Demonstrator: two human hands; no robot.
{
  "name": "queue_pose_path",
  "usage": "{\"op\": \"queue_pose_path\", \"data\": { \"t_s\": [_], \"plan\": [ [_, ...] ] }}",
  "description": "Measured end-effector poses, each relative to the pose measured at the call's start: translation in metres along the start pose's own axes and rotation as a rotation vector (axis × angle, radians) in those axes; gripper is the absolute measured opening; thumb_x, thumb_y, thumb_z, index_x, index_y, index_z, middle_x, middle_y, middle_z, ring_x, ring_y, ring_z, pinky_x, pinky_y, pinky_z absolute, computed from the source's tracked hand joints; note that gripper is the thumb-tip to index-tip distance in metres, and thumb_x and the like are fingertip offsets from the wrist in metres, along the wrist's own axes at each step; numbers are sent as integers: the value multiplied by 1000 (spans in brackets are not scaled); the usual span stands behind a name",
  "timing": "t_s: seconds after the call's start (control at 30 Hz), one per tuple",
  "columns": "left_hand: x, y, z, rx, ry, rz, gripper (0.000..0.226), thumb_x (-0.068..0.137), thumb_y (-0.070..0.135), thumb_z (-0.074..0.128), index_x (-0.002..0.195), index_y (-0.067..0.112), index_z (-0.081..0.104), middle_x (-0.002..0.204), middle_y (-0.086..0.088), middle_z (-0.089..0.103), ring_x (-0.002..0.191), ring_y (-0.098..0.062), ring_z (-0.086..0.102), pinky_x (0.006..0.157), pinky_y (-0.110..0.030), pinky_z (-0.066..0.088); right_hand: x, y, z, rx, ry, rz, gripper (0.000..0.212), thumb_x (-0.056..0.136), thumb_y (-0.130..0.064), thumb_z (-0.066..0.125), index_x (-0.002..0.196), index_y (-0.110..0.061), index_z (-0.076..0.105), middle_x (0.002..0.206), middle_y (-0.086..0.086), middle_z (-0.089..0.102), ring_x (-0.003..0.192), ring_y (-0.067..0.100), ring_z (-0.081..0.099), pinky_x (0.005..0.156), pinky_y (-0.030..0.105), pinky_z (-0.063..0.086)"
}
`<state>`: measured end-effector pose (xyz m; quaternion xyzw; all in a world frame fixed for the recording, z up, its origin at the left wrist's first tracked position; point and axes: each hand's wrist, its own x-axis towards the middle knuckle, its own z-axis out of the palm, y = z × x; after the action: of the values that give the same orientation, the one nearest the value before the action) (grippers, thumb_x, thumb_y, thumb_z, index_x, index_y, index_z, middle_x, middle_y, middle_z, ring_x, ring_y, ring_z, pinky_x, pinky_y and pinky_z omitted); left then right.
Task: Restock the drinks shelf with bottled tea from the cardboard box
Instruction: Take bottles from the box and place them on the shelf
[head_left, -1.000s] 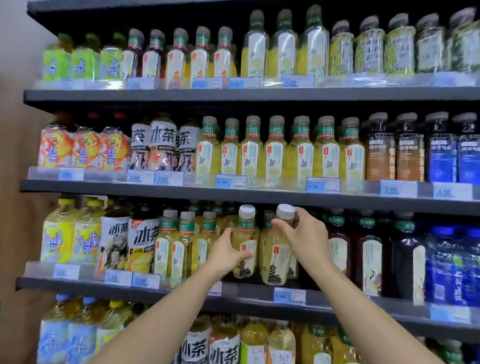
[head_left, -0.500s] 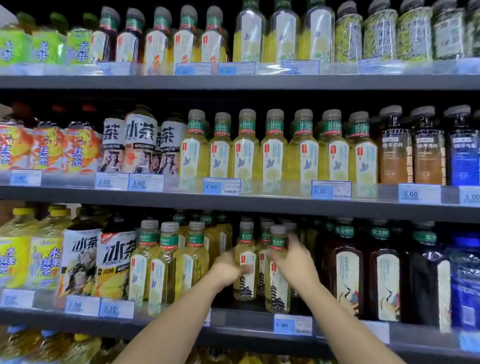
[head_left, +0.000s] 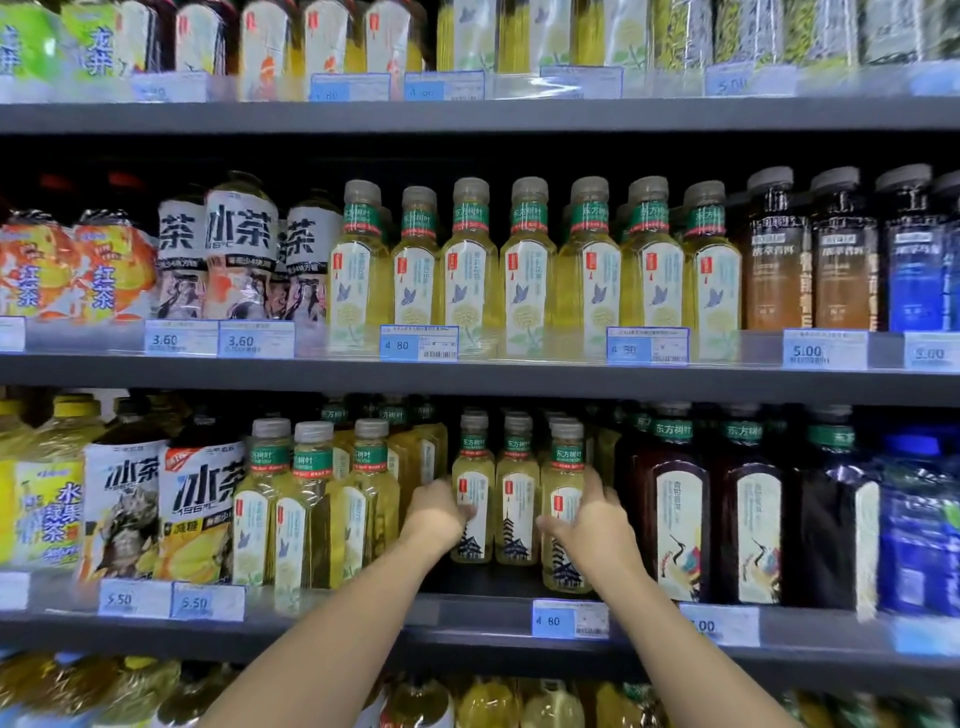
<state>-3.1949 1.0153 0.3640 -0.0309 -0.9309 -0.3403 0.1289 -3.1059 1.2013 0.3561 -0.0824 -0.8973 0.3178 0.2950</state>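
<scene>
Three yellow tea bottles with pagoda labels stand in a gap on the third shelf (head_left: 467, 621). My left hand (head_left: 435, 512) grips the left bottle (head_left: 471, 467) at its label from the left side. My right hand (head_left: 592, 522) grips the right bottle (head_left: 566, 470), which stands nearest the shelf front, with the thumb up along its side. The middle bottle (head_left: 517, 493) stands between them, untouched. Both held bottles are upright, their bases on the shelf. The cardboard box is not in view.
Butterfly-label tea bottles (head_left: 311, 509) crowd the left of the gap and dark tea bottles (head_left: 675, 519) the right. The shelf above (head_left: 467, 376) hangs low over the caps. Price tags (head_left: 569, 619) line the shelf front. More bottles fill the shelf below.
Both hands have carried their bottles down and back into the shelf gap, from raised at the shelf front to standing beside the middle bottle. The view has moved closer.
</scene>
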Motion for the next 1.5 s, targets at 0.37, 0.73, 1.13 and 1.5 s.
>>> {"op": "queue_pose_path", "data": {
  "t_s": [0.37, 0.73, 1.13, 1.5],
  "plan": [
    [-47, 6, -6, 28, 115, 131, 35, 96, 27, 66, 123, 7, 61, 115, -12, 68, 96, -25, 70, 80, -35, 59, -17, 2, 2, 84, -12, -21, 98, 78, -37, 81, 152, -27, 17, 129, 12, 51, 114, 30, 58, 93, 44, 53],
    [-198, -36, 13, 48, 192, 518, 5, 98, 25, 57, 96, 23, 61, 90, 11, 56, 89, -10, 54, 76, -28, 48, -157, 0, -8, -18, 36, -388, 16, 90, -22, 58, 81, -23, 45, 79, -8, 48, 74, 14, 49, 66, 34, 47],
    [-389, -278, 173, 253, -525, 79, 5, 91, 27, 60, 91, 22, 59, 96, -8, 69, 94, -30, 67, 75, -39, 53, -411, 175, 168, -137, -649, -256, 9, 87, -23, 52, 89, -15, 50, 78, 4, 57, 75, 28, 57, 64, 40, 46],
    [-432, -358, 229, 349, -888, -124, 45, 84, 48, 71, 108, 12, 58, 105, -8, 54, 98, -33, 60, 87, -47, 52, -554, 292, 292, -487, -1559, -346, 43, 92, -42, 52, 130, -23, 59, 132, 11, 58, 122, 34, 54, 98, 37, 45]
  ]
}}
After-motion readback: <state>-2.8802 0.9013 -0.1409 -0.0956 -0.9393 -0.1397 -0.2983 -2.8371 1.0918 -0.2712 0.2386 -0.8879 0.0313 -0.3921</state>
